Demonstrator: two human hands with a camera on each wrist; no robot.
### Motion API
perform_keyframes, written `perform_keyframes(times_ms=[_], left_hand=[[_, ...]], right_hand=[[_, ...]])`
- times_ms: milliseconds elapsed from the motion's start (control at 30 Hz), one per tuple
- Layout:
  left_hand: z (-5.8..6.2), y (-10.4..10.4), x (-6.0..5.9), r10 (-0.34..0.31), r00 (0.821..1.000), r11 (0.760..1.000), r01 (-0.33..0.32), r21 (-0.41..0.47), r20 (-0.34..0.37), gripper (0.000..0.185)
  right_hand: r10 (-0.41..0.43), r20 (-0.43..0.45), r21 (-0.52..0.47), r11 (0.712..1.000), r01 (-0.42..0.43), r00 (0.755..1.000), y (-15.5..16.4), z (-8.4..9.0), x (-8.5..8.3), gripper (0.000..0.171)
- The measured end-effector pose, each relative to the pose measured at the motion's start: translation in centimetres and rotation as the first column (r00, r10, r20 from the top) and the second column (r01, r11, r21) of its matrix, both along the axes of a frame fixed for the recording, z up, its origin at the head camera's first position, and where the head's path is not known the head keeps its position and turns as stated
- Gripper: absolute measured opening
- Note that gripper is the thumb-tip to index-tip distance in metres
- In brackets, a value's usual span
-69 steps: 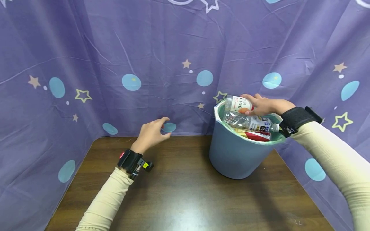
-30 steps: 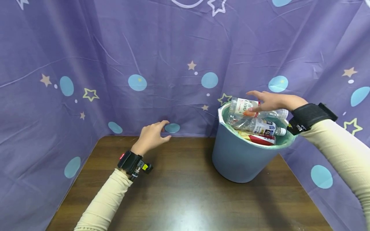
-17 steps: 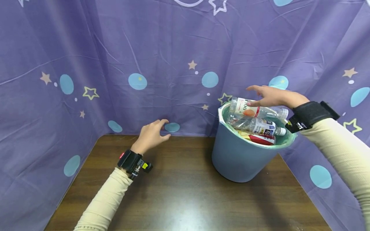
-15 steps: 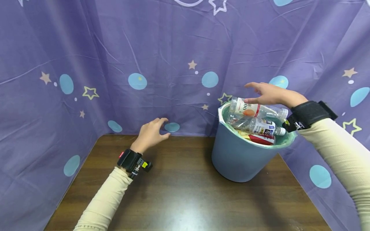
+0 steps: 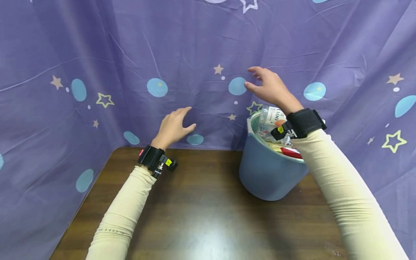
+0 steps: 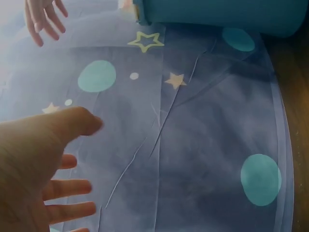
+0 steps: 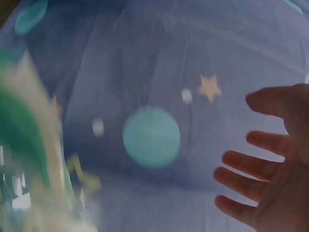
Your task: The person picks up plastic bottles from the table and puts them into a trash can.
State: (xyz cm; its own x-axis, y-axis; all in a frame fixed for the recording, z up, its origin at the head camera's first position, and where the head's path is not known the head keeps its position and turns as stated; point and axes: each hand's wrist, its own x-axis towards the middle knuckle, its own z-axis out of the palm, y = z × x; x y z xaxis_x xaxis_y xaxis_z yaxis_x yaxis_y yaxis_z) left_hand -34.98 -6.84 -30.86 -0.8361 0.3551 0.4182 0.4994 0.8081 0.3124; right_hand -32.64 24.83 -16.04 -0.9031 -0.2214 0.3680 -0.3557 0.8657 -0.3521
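My right hand (image 5: 269, 86) is raised up and left of the blue bin (image 5: 269, 177), fingers spread and holding nothing. In the right wrist view that hand (image 7: 270, 169) shows its thumb and fingers apart, with the blurred bin rim (image 7: 43, 121) at the left. Inside the bin lie a clear plastic bottle with a white label (image 5: 274, 116), a second clear bottle (image 5: 265, 135) below it and a red and yellow package (image 5: 289, 151); my right forearm covers part of them. My left hand (image 5: 172, 126) hovers over the table's back edge, thumb and fingers apart, with nothing in it.
A brown wooden table (image 5: 201, 202) carries the bin near its back right corner. Behind and on both sides hangs a purple curtain (image 5: 195, 47) printed with stars and blue dots. A pale green liner (image 5: 254, 121) lines the bin's rim.
My right hand has let go of the white-labelled bottle in the bin, then lifted and swung left. My left hand has risen a little.
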Motion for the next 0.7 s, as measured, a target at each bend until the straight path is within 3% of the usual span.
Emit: perform_keyframes(times_ms=[167, 300, 500, 700], left_hand=[[0.2, 0.7, -1.5, 0.013, 1.000, 1.000, -0.013, 0.024, 0.013, 0.070], [-0.7, 0.9, -2.6, 0.033, 0.999, 0.999, -0.034, 0.016, 0.028, 0.070], [-3.8, 1.1, -4.2, 0.070, 0.994, 0.997, -0.069, -0.016, 0.086, 0.069], [-7.5, 1.8, -5.3, 0.082, 0.983, 0.996, -0.074, -0.055, 0.165, 0.068]], right_hand=[[-0.007, -0.039, -0.076, 0.997, 0.004, 0.999, -3.6, -2.5, -1.9, 0.061], [-0.011, -0.040, -0.133, 0.991, 0.006, 0.999, -6.0, -5.2, -3.1, 0.063], [-0.051, -0.003, -0.166, 0.985, 0.050, 0.999, -8.4, -10.4, -4.4, 0.066], [-0.085, 0.050, -0.146, 0.985, 0.091, 0.995, -9.2, -17.0, -5.6, 0.066]])
